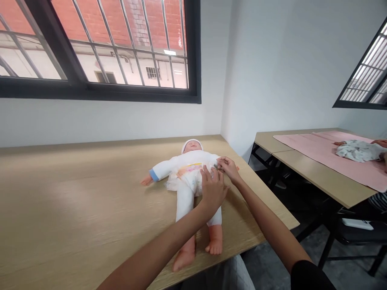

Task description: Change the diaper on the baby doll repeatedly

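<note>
Head view: the left hand (214,189), fingers parted, lies on the diaper (183,174) of the doll (185,201); the right hand (229,167) is at its edge, gripping or not I can't tell.

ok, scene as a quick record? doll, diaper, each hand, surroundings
doll: face up on wooden table, feet toward camera
diaper: at the doll's hips; fastening unclear
left hand: over the diaper's front
right hand: beside the diaper, fingers bent; anything pinched too small to tell
second table: at right, pink cloth on it
window: barred, above the wooden table
</note>
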The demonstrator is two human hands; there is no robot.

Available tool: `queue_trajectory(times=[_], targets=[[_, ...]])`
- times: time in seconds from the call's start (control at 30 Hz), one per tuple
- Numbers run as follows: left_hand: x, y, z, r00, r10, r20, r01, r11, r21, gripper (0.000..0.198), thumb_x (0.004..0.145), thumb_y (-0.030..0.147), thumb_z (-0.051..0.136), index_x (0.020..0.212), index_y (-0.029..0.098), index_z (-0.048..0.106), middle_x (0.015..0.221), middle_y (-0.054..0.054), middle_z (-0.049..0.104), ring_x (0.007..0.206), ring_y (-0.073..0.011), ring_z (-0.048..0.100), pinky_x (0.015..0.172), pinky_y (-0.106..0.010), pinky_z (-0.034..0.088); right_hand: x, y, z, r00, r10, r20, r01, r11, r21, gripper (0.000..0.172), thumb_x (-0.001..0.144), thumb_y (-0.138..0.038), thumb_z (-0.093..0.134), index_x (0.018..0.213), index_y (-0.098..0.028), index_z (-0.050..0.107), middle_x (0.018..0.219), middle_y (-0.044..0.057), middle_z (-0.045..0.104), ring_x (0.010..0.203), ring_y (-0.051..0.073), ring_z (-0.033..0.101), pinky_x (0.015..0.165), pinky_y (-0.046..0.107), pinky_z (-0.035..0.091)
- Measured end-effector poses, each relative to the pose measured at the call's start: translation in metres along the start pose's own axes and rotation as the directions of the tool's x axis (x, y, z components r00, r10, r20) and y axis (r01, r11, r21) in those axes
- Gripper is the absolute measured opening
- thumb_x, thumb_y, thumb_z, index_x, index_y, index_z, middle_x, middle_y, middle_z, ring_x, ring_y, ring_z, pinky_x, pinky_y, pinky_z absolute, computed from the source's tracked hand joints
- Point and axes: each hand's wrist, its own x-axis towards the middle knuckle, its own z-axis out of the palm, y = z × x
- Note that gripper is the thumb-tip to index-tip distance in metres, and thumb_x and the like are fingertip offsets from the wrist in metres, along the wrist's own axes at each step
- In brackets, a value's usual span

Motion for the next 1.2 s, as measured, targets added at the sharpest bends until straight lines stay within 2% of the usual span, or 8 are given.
queue_trajectory(times=[0.1, 0.2, 0.43, 0.63, 0.93, 1.0, 1.07, 1.2], targets=[[0.000, 0.001, -0.002, 0.999, -0.012, 0.039, 0.012, 1.000, -0.006, 0.064, 0.085, 0.050, 0.055, 0.131, 0.006, 0.053, 0.133, -0.024, 0.052, 0.129, -0.0494, 0.038, 0.104, -0.060, 0.028, 0.000, 0.001, 0.001, 0.987, -0.062, 0.151, 0.071, 0.996, -0.054, 0.031, 0.070, -0.038, 0.068, 0.094, -0.019, 0.068, 0.097, 0.004, 0.067, 0.084, 0.015, 0.060, 0.075, 0.027, 0.049], [0.001, 0.002, -0.004, 0.997, -0.022, 0.071, 0.023, 1.000, -0.013, 0.064, 0.086, 0.048, 0.055, 0.133, 0.005, 0.051, 0.135, -0.024, 0.050, 0.130, -0.0489, 0.036, 0.105, -0.058, 0.028, 0.002, 0.005, 0.001, 0.971, -0.114, 0.212, 0.139, 0.985, -0.105, 0.027, 0.073, -0.038, 0.066, 0.091, -0.018, 0.070, 0.100, 0.006, 0.068, 0.090, 0.017, 0.061, 0.086, 0.031, 0.048], [0.002, 0.003, -0.004, 0.995, -0.021, 0.098, 0.028, 0.997, -0.075, 0.059, 0.086, 0.044, 0.056, 0.126, 0.002, 0.057, 0.135, -0.027, 0.049, 0.132, -0.0506, 0.032, 0.106, -0.060, 0.026, 0.006, 0.018, 0.003, 0.976, -0.135, 0.170, 0.155, 0.982, -0.106, 0.022, 0.070, -0.039, 0.067, 0.077, -0.017, 0.067, 0.085, 0.004, 0.069, 0.084, 0.018, 0.063, 0.083, 0.033, 0.049], [0.002, 0.003, -0.005, 0.994, -0.008, 0.109, 0.012, 0.999, -0.034, 0.054, 0.088, 0.046, 0.052, 0.123, 0.005, 0.059, 0.134, -0.024, 0.051, 0.131, -0.0492, 0.035, 0.105, -0.060, 0.026, 0.011, 0.023, 0.001, 0.991, -0.129, 0.026, 0.132, 0.977, -0.167, 0.020, 0.070, -0.036, 0.061, 0.072, -0.017, 0.062, 0.078, 0.003, 0.067, 0.078, 0.017, 0.060, 0.082, 0.033, 0.048], [0.001, 0.002, -0.005, 0.994, -0.004, 0.108, 0.007, 1.000, -0.022, 0.058, 0.087, 0.046, 0.052, 0.128, 0.005, 0.056, 0.135, -0.024, 0.051, 0.131, -0.0481, 0.035, 0.106, -0.058, 0.026, 0.011, 0.027, -0.001, 0.995, -0.095, 0.027, 0.099, 0.968, -0.231, 0.020, 0.070, -0.037, 0.059, 0.069, -0.017, 0.060, 0.075, 0.006, 0.066, 0.075, 0.020, 0.060, 0.081, 0.036, 0.048], [0.001, 0.001, -0.005, 0.994, -0.005, 0.107, 0.008, 1.000, -0.028, 0.058, 0.087, 0.046, 0.052, 0.128, 0.004, 0.055, 0.136, -0.025, 0.049, 0.131, -0.0490, 0.034, 0.105, -0.059, 0.027, 0.010, 0.024, -0.001, 0.993, -0.114, 0.031, 0.118, 0.969, -0.219, 0.019, 0.071, -0.034, 0.058, 0.073, -0.015, 0.061, 0.078, 0.007, 0.066, 0.077, 0.020, 0.061, 0.082, 0.036, 0.049], [0.001, 0.001, -0.006, 0.994, -0.007, 0.105, 0.011, 0.999, -0.035, 0.059, 0.088, 0.046, 0.051, 0.128, 0.003, 0.055, 0.136, -0.026, 0.048, 0.131, -0.0497, 0.034, 0.105, -0.059, 0.028, 0.008, 0.020, -0.001, 0.989, -0.145, 0.042, 0.150, 0.967, -0.204, 0.021, 0.071, -0.030, 0.057, 0.083, -0.015, 0.064, 0.091, 0.008, 0.068, 0.083, 0.019, 0.061, 0.084, 0.035, 0.049], [0.002, 0.001, -0.007, 0.995, -0.014, 0.104, 0.017, 0.999, -0.030, 0.061, 0.088, 0.045, 0.050, 0.133, 0.002, 0.051, 0.137, -0.026, 0.048, 0.132, -0.0493, 0.033, 0.105, -0.057, 0.028, 0.004, 0.013, 0.000, 0.966, -0.215, 0.144, 0.240, 0.952, -0.189, 0.026, 0.075, -0.029, 0.057, 0.096, -0.018, 0.067, 0.112, 0.007, 0.066, 0.094, 0.017, 0.061, 0.087, 0.033, 0.049]])
